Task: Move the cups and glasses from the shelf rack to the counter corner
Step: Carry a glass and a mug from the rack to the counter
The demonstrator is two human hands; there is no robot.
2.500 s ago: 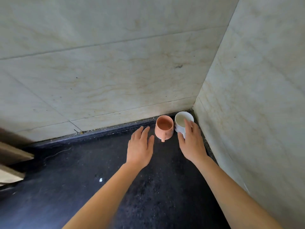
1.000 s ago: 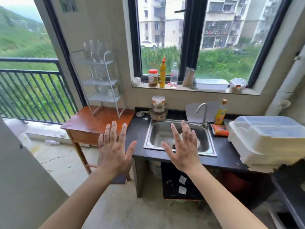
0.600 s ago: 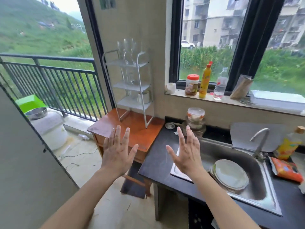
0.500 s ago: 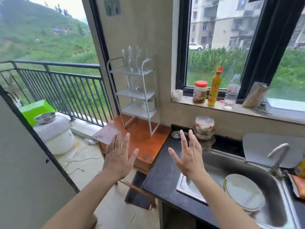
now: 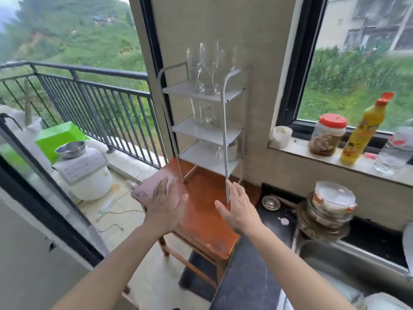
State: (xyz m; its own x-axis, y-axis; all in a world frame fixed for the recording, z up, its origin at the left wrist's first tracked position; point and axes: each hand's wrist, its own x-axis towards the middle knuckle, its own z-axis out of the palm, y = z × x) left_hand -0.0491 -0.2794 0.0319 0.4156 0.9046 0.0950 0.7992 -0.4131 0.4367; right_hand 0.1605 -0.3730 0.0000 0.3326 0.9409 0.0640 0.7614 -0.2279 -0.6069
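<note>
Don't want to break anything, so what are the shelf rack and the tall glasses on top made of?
Shelf rack: seemingly painted metal, matte white-grey, with thin bent tube posts. Tall glasses: probably clear glass, see-through with bright glints, though clear plastic can't be ruled out.

At 9 o'clock, a steel bowl [image 5: 70, 149] atop a white appliance [image 5: 87, 175], green box [image 5: 55, 136] just behind. At 3 o'clock, on the windowsill [image 5: 335, 161], a red-lidded jar [image 5: 327, 135] beside a yellow bottle [image 5: 363, 133]. At 4 o'clock, stacked lidded containers [image 5: 330, 204].
</note>
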